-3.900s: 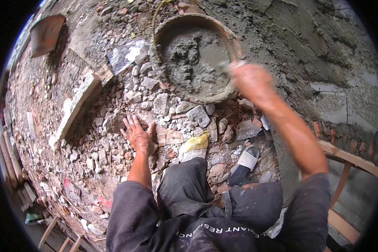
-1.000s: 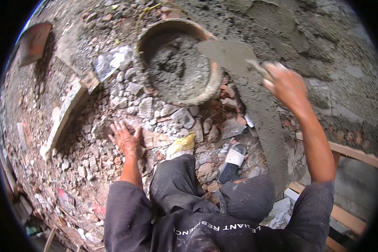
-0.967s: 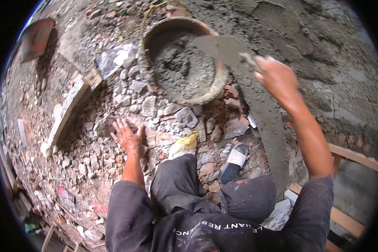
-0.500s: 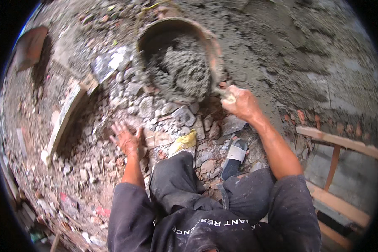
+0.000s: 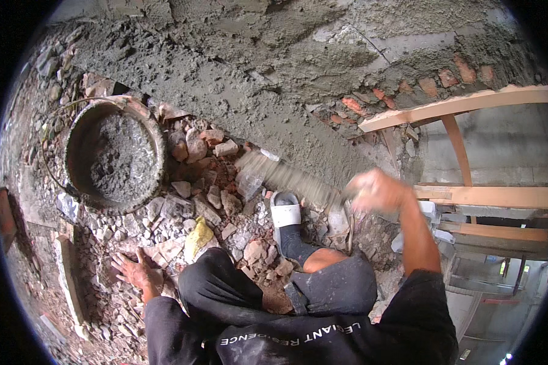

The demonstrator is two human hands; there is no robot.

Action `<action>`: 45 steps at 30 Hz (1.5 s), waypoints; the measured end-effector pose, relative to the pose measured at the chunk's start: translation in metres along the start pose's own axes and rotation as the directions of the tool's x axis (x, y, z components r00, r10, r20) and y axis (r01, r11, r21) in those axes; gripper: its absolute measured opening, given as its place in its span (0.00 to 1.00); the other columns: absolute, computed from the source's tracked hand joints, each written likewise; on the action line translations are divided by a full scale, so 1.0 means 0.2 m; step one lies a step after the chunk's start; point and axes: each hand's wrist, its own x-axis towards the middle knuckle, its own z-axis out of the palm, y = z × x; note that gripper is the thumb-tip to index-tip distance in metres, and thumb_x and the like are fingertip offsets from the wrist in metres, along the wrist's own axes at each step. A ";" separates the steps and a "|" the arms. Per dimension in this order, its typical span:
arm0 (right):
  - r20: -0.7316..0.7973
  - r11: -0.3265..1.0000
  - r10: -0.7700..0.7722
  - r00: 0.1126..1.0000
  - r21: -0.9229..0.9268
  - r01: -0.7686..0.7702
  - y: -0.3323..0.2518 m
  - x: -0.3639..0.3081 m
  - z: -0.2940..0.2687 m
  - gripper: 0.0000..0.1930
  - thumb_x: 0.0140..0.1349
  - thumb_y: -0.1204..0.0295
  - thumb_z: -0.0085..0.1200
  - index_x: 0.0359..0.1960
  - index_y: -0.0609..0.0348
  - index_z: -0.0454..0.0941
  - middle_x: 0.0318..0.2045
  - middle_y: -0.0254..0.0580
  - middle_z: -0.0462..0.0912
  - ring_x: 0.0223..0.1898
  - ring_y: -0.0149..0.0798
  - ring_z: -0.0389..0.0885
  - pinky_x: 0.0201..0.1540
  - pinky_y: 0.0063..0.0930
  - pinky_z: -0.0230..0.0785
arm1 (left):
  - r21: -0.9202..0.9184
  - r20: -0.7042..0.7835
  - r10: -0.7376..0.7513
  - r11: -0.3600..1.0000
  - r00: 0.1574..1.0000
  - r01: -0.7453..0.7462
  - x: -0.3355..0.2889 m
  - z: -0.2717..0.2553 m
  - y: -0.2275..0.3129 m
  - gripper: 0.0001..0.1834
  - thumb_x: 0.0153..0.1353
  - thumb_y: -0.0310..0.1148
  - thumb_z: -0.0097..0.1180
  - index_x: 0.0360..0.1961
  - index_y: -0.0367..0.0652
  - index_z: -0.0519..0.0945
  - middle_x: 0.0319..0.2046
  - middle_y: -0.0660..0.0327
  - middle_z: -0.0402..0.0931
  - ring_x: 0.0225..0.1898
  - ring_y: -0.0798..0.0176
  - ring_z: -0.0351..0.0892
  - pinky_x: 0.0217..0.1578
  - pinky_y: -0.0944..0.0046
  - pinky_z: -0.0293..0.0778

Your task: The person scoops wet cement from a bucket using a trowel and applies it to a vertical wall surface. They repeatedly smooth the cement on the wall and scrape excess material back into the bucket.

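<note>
In my right hand (image 5: 374, 190), smeared by motion, is the handle of a trowel (image 5: 289, 177). Its blurred blade points left, over the rubble beside the wet grey mortar strip (image 5: 225, 109). My left hand (image 5: 134, 271) rests with spread fingers on the broken stones, holding nothing. Beyond it stands a round bucket (image 5: 159, 146) with grey mortar (image 5: 122, 159) inside and a thin wire handle hanging at its left. A yellow cloth or bag piece (image 5: 198, 238) lies by my left knee, and my foot wears a sandal (image 5: 286, 214).
Brick and stone rubble (image 5: 195, 201) covers the ground. A wooden plank (image 5: 71, 280) lies at the left. Along the mortared wall, exposed bricks (image 5: 429, 86) sit above a timber frame (image 5: 459, 149) on the right.
My right hand has moved from the bucket's right edge toward the right with the trowel. The view has shifted, so the bucket appears farther left. My left hand stays spread on the rubble.
</note>
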 end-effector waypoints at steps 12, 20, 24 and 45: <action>-0.625 0.615 -0.297 0.722 -0.703 -0.356 -0.36 -0.40 -0.61 0.20 0.56 0.64 0.58 0.46 0.66 0.74 0.39 0.51 0.81 0.39 0.45 0.80 0.44 0.34 0.69 | -0.078 0.025 -0.005 0.997 1.000 0.007 0.01 0.00 0.01 0.45 0.57 0.66 0.42 0.67 0.46 0.55 0.69 0.58 0.46 0.71 0.57 0.36 0.67 0.47 0.33; -0.064 0.255 -0.600 0.797 -0.960 0.114 -1.09 1.23 0.40 0.13 0.57 0.65 0.54 0.42 0.57 0.74 0.29 0.47 0.79 0.32 0.49 0.80 0.35 0.45 0.72 | -0.208 -0.096 0.052 0.976 0.994 -0.071 0.09 0.13 -0.04 0.49 0.50 0.69 0.47 0.65 0.45 0.60 0.69 0.60 0.48 0.71 0.57 0.39 0.66 0.44 0.34; 0.137 0.305 -0.391 0.910 -0.914 0.269 -1.25 1.57 0.96 0.11 0.53 0.65 0.53 0.34 0.57 0.77 0.29 0.50 0.80 0.30 0.48 0.80 0.37 0.44 0.73 | -0.233 -0.076 0.041 0.971 0.996 -0.058 0.08 0.14 -0.09 0.50 0.50 0.70 0.47 0.65 0.44 0.60 0.69 0.58 0.48 0.71 0.57 0.37 0.66 0.43 0.32; 0.208 0.984 -0.130 0.969 -0.092 0.152 -0.17 0.37 0.40 0.18 0.48 0.62 0.61 0.41 0.55 0.80 0.32 0.47 0.82 0.32 0.46 0.82 0.38 0.34 0.74 | 0.034 -0.025 -0.004 0.999 1.000 0.005 0.07 0.11 -0.04 0.49 0.54 0.71 0.39 0.67 0.47 0.55 0.70 0.62 0.46 0.72 0.57 0.36 0.66 0.44 0.37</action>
